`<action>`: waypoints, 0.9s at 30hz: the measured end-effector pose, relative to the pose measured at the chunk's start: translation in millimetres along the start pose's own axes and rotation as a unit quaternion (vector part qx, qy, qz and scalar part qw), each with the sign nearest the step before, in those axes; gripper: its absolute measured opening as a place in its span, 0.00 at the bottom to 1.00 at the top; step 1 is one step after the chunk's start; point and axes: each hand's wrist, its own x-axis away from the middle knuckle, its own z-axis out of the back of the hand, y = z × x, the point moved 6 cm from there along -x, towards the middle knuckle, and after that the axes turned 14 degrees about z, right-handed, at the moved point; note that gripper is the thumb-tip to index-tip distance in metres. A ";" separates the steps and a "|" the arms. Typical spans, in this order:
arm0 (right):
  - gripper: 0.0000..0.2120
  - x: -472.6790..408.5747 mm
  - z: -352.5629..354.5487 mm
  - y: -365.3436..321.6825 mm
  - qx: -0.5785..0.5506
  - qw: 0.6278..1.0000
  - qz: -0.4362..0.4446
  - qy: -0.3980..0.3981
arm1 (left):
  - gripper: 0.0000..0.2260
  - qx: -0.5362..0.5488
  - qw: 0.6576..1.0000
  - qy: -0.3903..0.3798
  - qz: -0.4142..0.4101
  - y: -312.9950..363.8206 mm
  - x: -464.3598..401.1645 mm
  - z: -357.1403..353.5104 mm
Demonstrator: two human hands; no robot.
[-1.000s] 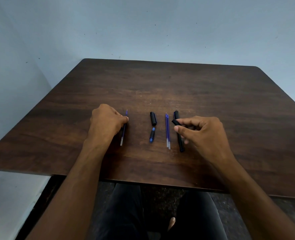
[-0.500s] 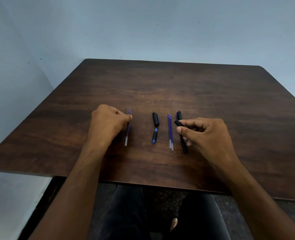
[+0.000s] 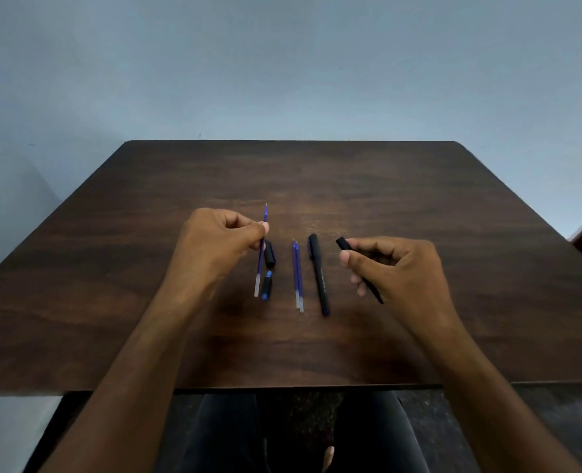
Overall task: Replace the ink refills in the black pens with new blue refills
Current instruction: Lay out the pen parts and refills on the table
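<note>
the left hand (image 3: 214,244) is pinching a blue refill (image 3: 261,254) above the bench (image 3: 419,199), tip pointing toward the far edge. the right hand (image 3: 395,268) is gripping an open black pen barrel (image 3: 344,245). two spare refills (image 3: 298,278) and a capped pen (image 3: 318,274) are lying between them. align refill and barrel on one axis before inserting; avoid bending the thin tube.

Both forearms stretched forward, left hand (image 3: 214,244) raised with thumb and forefinger pinched together, right hand (image 3: 395,268) raised alongside, fingers curled inward and thumb pressed against them.
</note>
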 end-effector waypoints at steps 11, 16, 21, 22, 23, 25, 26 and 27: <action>0.06 6.4 64.5 10.3 -0.033 0.996 -0.023 0.083 | 0.12 -0.106 0.990 -0.086 -0.040 53.5 10.7 -106.9; 0.06 12.8 81.7 17.9 -0.019 0.995 -0.033 0.093 | 0.12 -0.202 0.974 -0.091 -0.034 68.4 16.0 -147.2; 0.06 18.2 90.8 24.3 -0.026 0.994 -0.048 0.098 | 0.11 -0.267 0.958 -0.104 -0.002 67.1 16.7 -173.9; 0.06 19.0 91.4 25.2 -0.026 0.994 -0.050 0.097 | 0.11 -0.280 0.954 -0.104 0.002 65.9 15.9 -177.6; 0.06 19.9 91.7 26.3 -0.027 0.994 -0.052 0.096 | 0.11 -0.288 0.952 -0.104 0.006 64.1 15.0 -180.6; 0.07 21.5 91.4 29.1 -0.028 0.994 -0.056 0.094 | 0.12 -0.295 0.949 -0.106 0.017 61.6 11.5 -184.9; 0.07 22.3 91.4 30.8 -0.028 0.994 -0.058 0.094 | 0.13 -0.302 0.947 -0.106 0.022 61.3 9.5 -186.9; 0.07 23.0 91.1 32.6 -0.028 0.993 -0.059 0.094 | 0.13 -0.309 0.945 -0.105 0.026 60.7 7.8 -188.2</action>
